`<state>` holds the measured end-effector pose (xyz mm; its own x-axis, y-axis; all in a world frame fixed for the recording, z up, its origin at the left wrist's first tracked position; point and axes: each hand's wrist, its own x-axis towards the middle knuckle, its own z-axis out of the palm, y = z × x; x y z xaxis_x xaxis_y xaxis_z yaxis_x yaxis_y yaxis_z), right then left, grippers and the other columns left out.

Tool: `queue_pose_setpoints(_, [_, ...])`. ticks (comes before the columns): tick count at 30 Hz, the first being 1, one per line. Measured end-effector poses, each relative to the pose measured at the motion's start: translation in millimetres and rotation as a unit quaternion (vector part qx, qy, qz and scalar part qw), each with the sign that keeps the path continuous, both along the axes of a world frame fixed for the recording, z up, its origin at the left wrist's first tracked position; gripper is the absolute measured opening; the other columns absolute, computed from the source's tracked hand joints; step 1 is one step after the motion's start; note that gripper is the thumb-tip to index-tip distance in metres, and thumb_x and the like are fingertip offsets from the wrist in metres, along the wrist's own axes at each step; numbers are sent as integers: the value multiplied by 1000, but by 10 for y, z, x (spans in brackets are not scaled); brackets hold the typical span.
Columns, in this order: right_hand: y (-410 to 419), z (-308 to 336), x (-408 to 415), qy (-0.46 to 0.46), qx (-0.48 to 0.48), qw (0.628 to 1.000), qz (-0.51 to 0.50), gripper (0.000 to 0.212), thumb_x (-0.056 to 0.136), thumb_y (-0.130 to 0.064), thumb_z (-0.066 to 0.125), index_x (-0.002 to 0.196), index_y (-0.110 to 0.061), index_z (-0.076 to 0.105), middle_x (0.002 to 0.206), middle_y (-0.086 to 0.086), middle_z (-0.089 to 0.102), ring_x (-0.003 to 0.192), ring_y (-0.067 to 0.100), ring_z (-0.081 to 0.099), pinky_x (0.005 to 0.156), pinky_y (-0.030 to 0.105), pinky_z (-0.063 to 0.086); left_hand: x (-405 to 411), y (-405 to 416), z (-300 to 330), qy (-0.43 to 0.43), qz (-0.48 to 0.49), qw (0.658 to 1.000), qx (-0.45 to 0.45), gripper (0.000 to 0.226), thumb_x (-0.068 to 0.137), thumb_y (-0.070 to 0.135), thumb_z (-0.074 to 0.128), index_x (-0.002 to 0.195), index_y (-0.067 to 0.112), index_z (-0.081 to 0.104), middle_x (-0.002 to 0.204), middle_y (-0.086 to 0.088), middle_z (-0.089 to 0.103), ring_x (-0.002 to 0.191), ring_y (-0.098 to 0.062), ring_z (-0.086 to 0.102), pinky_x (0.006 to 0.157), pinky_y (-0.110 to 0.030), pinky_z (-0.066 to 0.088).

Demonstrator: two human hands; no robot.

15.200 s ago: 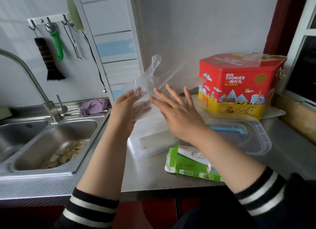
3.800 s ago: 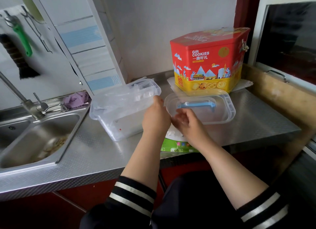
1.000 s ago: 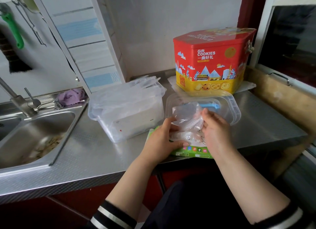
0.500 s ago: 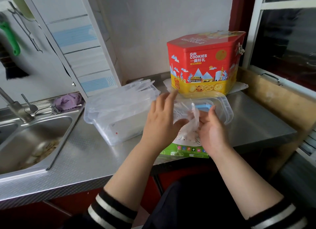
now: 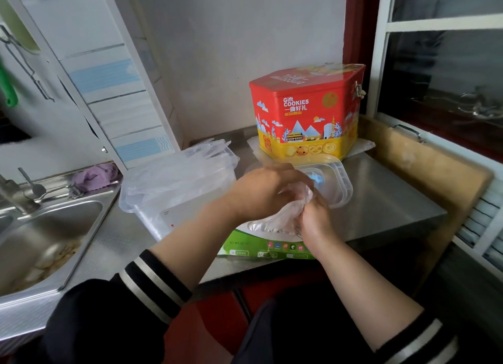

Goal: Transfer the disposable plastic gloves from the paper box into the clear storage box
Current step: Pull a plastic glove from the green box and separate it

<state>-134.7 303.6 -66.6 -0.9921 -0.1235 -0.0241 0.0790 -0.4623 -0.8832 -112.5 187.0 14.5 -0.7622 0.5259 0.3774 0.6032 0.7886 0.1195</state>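
A thin plastic glove (image 5: 288,214) is stretched between my two hands above the green and white paper box (image 5: 261,248) at the counter's front edge. My left hand (image 5: 261,189) lies over the glove's top with curled fingers. My right hand (image 5: 313,219) pinches its right side. The clear storage box (image 5: 152,214) stands to the left on the counter, heaped with loose gloves (image 5: 179,173) that spill over its rim. Its clear lid (image 5: 337,184) with a blue handle lies flat behind my hands.
A red and yellow cookie tin (image 5: 307,113) stands at the back by the wall. A steel sink (image 5: 40,244) with a tap (image 5: 13,195) and a purple cloth (image 5: 94,173) lies to the left. A wooden ledge (image 5: 424,170) and a window border the counter on the right.
My left hand has closed over the top of the glove and both hands have drawn together above the paper box. The view has shifted slightly.
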Motion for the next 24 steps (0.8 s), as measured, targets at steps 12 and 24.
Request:
queue_pose_setpoints(12, [81,40,124,47,204,978,-5,56,98,-56,24,125,-18,56,119,-5,62,113,14,54,101,34,41,58,-147,466,153,99,983,34,20,87,20,54,92,12,71,86,-3,74,69,-30,67,58,-34,53])
queue_pose_setpoints(24, [-60,100,284,151,322,927,120,125,43,-105,13,132,-22,45,114,-17,59,112,7,52,92,29,37,-42,-390,1504,81,237,963,102,22,94,35,58,86,18,70,59,11,63,53,2,54,55,-10,39])
